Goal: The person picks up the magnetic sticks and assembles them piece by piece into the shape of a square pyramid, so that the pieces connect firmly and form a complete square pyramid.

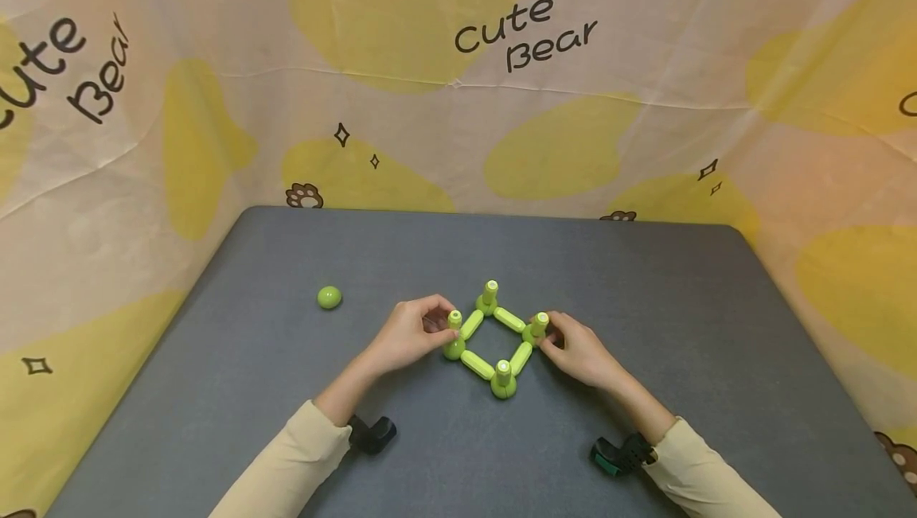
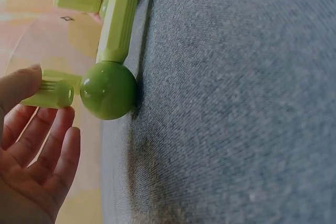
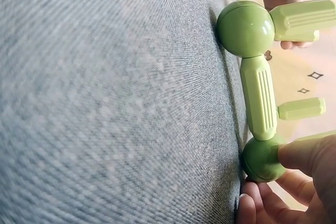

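Note:
A square frame of light green rods joined by darker green balls lies on the table. In the head view, my left hand (image 1: 415, 335) is at its left corner, pinching a short light green rod (image 2: 50, 94) between thumb and fingers. The left wrist view shows that rod's end close to the corner ball (image 2: 108, 90), with a small gap. At the right corner, my right hand (image 1: 576, 349) grips the green ball (image 3: 262, 160), thumb on one side and fingers on the other. Upright rods stand on the near ball (image 1: 504, 387) and the far ball (image 1: 486, 308).
A loose green ball (image 1: 329, 297) sits on the grey table (image 1: 401, 255) to the left of the frame. Behind and at the sides hangs a patterned cloth (image 1: 401, 48). Dark cameras are strapped to the left wrist (image 1: 372, 434) and right wrist (image 1: 619, 456).

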Motion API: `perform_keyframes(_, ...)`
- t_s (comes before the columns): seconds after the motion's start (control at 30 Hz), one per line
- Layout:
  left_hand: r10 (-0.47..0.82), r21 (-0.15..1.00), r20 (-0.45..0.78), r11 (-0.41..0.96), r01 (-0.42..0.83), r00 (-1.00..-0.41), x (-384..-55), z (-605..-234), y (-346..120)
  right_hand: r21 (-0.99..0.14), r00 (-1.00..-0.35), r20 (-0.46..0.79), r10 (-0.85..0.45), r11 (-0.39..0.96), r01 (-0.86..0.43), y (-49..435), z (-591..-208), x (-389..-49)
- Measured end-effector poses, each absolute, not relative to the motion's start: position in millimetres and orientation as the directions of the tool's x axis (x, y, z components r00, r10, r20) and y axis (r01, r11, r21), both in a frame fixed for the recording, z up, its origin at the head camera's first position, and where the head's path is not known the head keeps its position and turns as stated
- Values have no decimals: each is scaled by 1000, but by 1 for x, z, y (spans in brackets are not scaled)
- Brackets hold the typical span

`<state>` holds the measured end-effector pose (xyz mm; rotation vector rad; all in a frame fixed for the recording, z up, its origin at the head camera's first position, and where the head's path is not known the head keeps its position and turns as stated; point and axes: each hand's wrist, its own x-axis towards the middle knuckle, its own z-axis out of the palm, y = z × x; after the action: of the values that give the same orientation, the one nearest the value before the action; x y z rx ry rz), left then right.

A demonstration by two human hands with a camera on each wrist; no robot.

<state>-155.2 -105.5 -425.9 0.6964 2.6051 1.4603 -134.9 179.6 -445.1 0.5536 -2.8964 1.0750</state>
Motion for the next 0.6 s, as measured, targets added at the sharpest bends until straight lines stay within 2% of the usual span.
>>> perform_keyframes(0.6, 458, 829, 125, 439, 346, -880, -152, -428, -105, -626, -940, 124, -317, 711, -322, 178, -444, -134)
